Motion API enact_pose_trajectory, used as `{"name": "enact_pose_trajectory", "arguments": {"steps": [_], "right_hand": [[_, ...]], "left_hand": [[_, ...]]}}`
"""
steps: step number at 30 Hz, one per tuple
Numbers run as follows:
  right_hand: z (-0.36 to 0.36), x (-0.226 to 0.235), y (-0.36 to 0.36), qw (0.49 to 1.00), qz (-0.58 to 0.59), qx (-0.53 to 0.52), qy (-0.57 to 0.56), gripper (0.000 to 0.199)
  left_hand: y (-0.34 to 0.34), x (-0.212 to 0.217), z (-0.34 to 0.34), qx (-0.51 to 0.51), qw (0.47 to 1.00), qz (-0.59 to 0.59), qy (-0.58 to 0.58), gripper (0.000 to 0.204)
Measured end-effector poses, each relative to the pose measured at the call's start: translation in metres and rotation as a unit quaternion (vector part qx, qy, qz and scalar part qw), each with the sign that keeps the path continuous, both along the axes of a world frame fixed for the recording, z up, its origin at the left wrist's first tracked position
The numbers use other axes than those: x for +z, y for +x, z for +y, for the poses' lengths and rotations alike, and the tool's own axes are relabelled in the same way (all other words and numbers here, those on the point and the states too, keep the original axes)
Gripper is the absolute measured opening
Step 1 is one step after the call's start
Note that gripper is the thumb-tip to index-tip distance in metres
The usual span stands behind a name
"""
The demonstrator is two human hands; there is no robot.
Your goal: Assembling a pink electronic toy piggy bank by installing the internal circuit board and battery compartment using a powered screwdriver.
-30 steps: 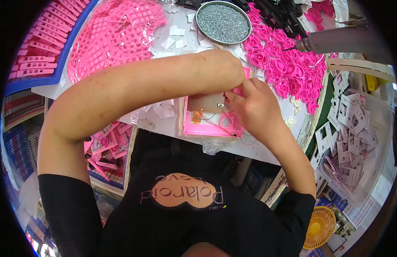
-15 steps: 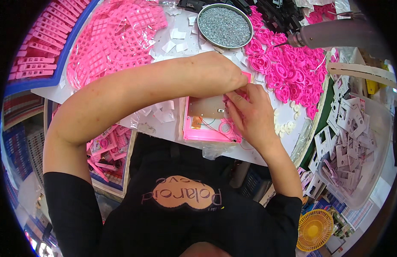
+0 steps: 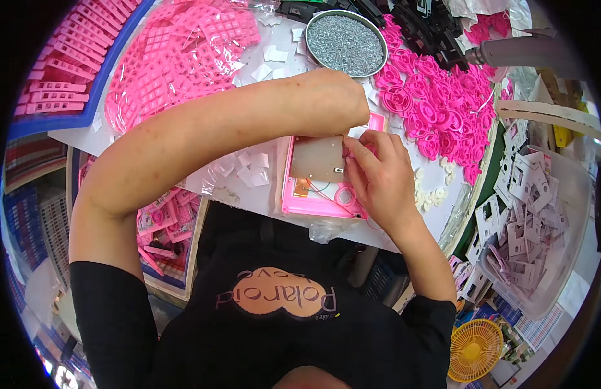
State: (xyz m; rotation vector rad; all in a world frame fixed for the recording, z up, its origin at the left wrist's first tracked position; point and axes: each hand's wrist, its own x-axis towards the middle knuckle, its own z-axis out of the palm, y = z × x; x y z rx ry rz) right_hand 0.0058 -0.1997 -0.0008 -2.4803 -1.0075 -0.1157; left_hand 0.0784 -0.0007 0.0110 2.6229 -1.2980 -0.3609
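Note:
A shallow pink plastic casing [image 3: 300, 206] lies in front of me on the white table. A flat greyish-tan circuit board [image 3: 318, 159] sits inside it, with thin wires below. My left hand [image 3: 344, 100] is bent over the casing's far end, its fingers hidden behind the wrist. At the board's right edge my right hand [image 3: 383, 172] has its thumb and index finger brought together; what lies between them is too small to make out.
A round tin of small metal screws [image 3: 347, 44] stands beyond my hands. Pink ring-shaped parts [image 3: 436, 107] are heaped at the right, bagged pink keypads [image 3: 164, 71] at the left. A grey power screwdriver [image 3: 521, 53] hangs at the upper right.
The view has shifted slightly. My left hand has drawn back a little from my right fingers, and its wrist is bent more over the casing.

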Motion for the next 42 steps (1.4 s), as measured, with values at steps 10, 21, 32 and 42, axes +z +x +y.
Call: {"name": "enact_pose_trajectory", "arguments": {"steps": [10,21,32,42], "right_hand": [[0.0,0.005,-0.002,1.0,0.005,-0.002,-0.015,0.03],[-0.013,0.016,0.017,0.995,0.094,0.031,0.006,0.028],[0.007,0.01,0.022,0.987,0.009,-0.055,0.148,0.017],[0.013,0.004,0.03,0.98,0.1,-0.032,0.167,0.014]], "left_hand": [[0.0,-0.01,-0.004,0.016,0.999,-0.035,-0.033,0.015],[-0.041,-0.014,0.036,0.341,0.918,-0.039,-0.201,0.025],[-0.06,-0.021,0.023,0.271,0.897,-0.128,-0.326,0.011],[-0.068,-0.02,0.025,0.245,0.919,-0.101,-0.294,0.009]]}}
